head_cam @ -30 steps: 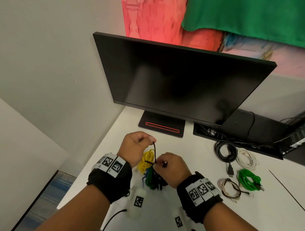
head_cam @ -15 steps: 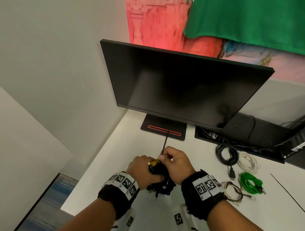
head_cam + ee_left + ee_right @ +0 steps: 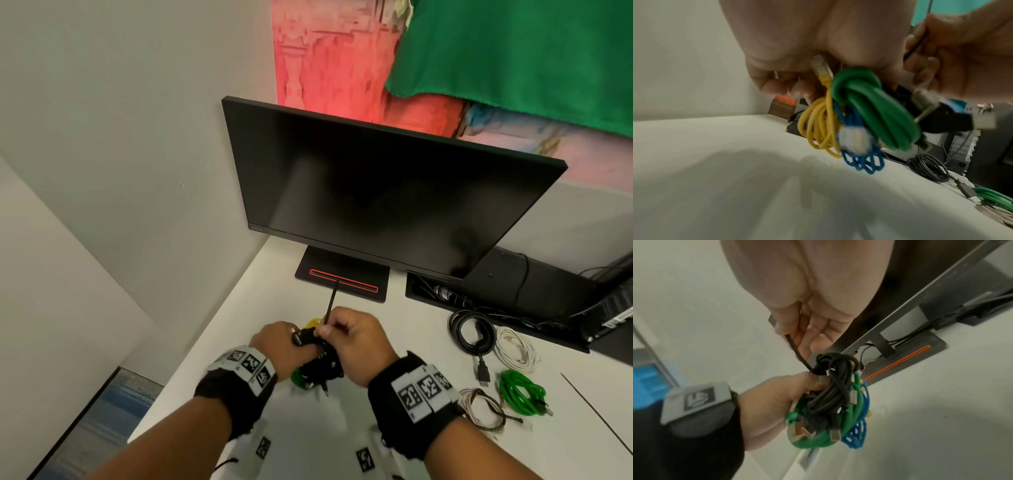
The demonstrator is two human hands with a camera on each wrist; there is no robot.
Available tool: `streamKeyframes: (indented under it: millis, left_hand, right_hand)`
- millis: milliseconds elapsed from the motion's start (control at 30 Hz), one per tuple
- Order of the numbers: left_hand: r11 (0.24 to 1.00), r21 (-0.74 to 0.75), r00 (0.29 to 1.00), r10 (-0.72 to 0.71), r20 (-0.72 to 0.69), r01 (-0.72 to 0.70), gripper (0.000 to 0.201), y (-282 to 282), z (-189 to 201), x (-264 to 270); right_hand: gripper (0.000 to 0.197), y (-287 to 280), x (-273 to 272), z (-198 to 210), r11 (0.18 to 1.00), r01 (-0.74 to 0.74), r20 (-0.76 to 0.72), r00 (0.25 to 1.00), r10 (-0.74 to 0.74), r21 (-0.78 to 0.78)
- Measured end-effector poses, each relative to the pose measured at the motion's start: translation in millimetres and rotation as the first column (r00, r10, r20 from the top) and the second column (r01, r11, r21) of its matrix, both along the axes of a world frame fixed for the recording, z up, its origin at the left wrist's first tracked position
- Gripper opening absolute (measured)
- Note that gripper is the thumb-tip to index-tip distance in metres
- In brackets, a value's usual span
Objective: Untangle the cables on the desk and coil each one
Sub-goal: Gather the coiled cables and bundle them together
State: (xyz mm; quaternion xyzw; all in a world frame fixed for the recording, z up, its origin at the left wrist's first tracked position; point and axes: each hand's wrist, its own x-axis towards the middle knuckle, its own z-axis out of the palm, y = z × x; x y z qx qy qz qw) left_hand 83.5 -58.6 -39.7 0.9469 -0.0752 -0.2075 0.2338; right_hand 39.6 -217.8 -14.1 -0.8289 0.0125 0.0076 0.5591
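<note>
Both forearms are bare from the elbow down. Each wrist carries a wide black fabric wrist strap: left band (image 3: 236, 394), right band (image 3: 407, 411). On each band sits a row of white rectangular plates printed with black square-pattern marker codes, left set (image 3: 248, 365) and right set (image 3: 424, 390). The left hand (image 3: 277, 339) and right hand (image 3: 356, 339) are ungloved.

desk (image 3: 308, 428): smooth matt white; monitor (image 3: 376, 192): matt black; green cable (image 3: 879, 105): smooth rubbery; wristbands (image 3: 236, 394): black cloth
</note>
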Motion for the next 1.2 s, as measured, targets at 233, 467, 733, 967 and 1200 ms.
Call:
streamKeyframes:
  millis: [233, 467, 733, 967, 1200]
  left_hand:
    - [1.000, -0.022, 1.000, 0.000, 0.026, 0.001, 0.050, 13.1, 3.5, 20.4]
    - [0.999, 0.040, 0.999, -0.029, 0.035, 0.027, 0.053, 13.4, 4.6, 27.8]
    - [0.959, 0.265, 0.982, -0.136, 0.133, 0.097, 0.072, 17.2, -6.4, 45.4]
    - [0.943, 0.247, 0.959, -0.258, 0.116, 0.224, 0.079, 30.2, -19.4, 55.4]
    - [0.972, 0.158, 0.964, -0.201, 0.176, 0.174, 0.070, 26.3, -29.3, 38.7]
  right_hand:
    - [0.012, 1.2, -2.8, 1.4, 0.997, -0.037, 0.020, 0.999, 0.036, 0.071]
    - [0.020, -1.2, -3.8, -12.5, 0.997, -0.052, -0.032, 0.998, 0.054, 0.061]
    - [0.025, -9.1, -3.8, -45.2, 0.996, -0.072, -0.124, 0.990, 0.064, -0.057]
    - [0.013, -37.7, -29.8, -64.4, 0.978, -0.097, -0.320, 0.947, 0.033, -0.184]
    - [0.026, -133.0, -71.3, -62.5, 0.926, 0.325, -0.234, 0.901, -0.365, -0.191]
